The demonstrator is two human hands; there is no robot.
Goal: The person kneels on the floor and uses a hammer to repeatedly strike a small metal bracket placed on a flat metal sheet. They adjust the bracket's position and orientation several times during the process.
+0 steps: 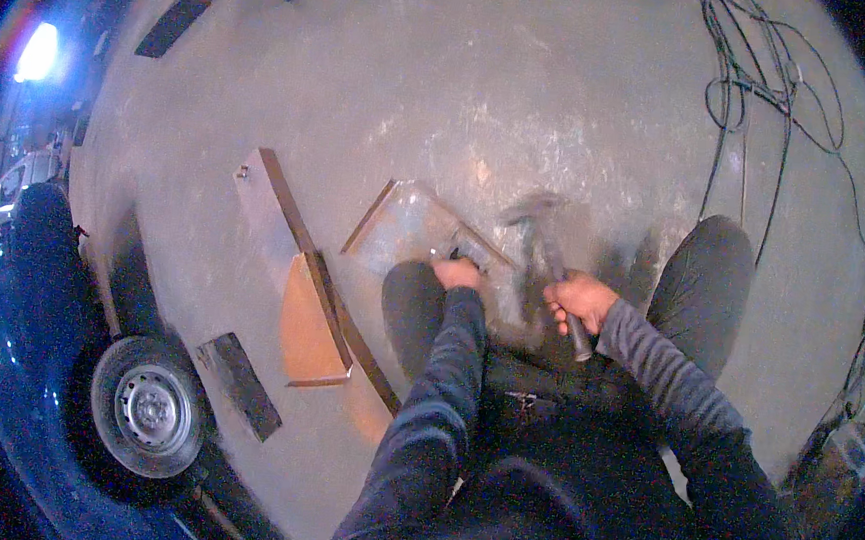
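Dim in here | harsh white light (37,53) glaring far left | floor (585,100) faintly shiny | hammer head (535,208) blurred | grainy, bowed, blackened edges

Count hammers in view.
1: the hammer gripped in the right hand, its blurred head on the far side of that hand. Others may be hidden in shadow.

No text, label, number or sign can be read. From the centre, no lettering can be made out on the hammer (554,252) at 3 o'clock, the bent metal panel (407,226) at 11 or the car wheel (154,409) at 8.
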